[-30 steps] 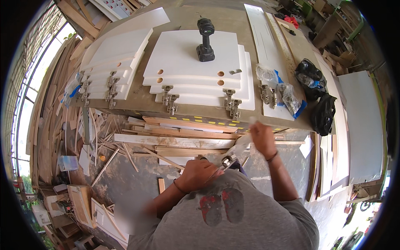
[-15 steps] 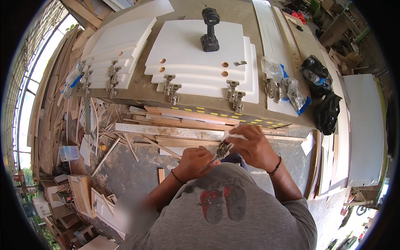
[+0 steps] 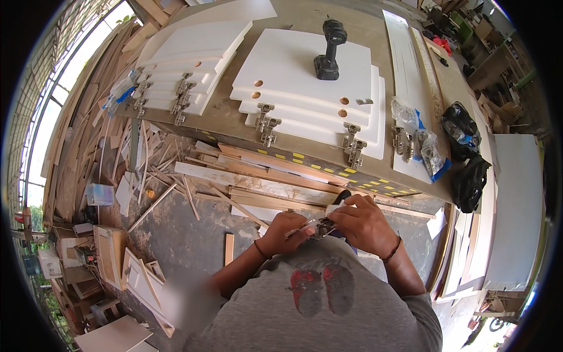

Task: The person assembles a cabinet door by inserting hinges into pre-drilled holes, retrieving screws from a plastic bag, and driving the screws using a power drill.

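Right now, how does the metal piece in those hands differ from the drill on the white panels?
The metal piece is silvery and small; the drill is mostly black and larger. The metal piece is in the left hand, with the right hand at it; the drill stands upright on the white panels. The hands partly hide the metal piece; the drill is uncovered.

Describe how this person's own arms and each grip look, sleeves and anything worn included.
The left grip and right grip are ungloved, with bare forearms. A thin dark left wristband and a similar thin dark right wristband circle the wrists. The short grey fabric right sleeve is plain; a blurred patch makes the left one hard to tell.
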The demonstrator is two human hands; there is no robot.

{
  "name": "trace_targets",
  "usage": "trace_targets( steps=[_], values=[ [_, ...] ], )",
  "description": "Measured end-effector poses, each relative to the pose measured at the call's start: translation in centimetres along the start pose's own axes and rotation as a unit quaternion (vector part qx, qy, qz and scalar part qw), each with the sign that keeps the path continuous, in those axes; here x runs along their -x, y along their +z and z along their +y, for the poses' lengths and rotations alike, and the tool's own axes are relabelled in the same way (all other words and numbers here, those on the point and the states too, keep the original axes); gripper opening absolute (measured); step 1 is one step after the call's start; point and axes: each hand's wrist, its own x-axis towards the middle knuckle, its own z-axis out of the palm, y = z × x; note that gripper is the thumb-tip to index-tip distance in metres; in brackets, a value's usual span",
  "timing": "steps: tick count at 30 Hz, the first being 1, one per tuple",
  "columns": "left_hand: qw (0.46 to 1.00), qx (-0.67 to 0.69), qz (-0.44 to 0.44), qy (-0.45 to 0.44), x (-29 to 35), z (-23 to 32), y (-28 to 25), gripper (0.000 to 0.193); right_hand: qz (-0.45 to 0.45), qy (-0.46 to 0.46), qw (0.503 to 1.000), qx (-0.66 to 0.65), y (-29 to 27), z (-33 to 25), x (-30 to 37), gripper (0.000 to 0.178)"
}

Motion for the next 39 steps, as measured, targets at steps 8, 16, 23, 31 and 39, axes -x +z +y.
trace_targets(
  steps=[8,16,23,31,39],
  values=[
    [0.997,0.072,0.011,-0.028,-2.2,0.0,-1.0,0.023,0.034,-0.051,0.998,0.008,-2.4,0.3,-4.8,0.027],
    [0.982,0.088,0.130,-0.105,-5.2,-2.5,-4.6,0.029,0.016,-0.087,0.992,-0.090,-3.0,6.0,-11.7,0.028],
    [0.984,0.032,0.097,-0.148,-11.1,-4.8,-11.7,0.035,-0.100,-0.042,0.994,-0.032,-3.5,11.2,-17.1,0.029],
    [0.984,0.113,-0.025,-0.139,-17.4,-5.3,-13.0,0.029,0.002,-0.087,0.987,-0.134,-7.4,13.4,-21.6,0.035],
    [0.977,0.129,0.051,-0.162,-20.4,-6.2,-13.7,0.036,0.105,0.045,0.974,-0.195,-7.9,15.0,-21.9,0.035]
  ],
)
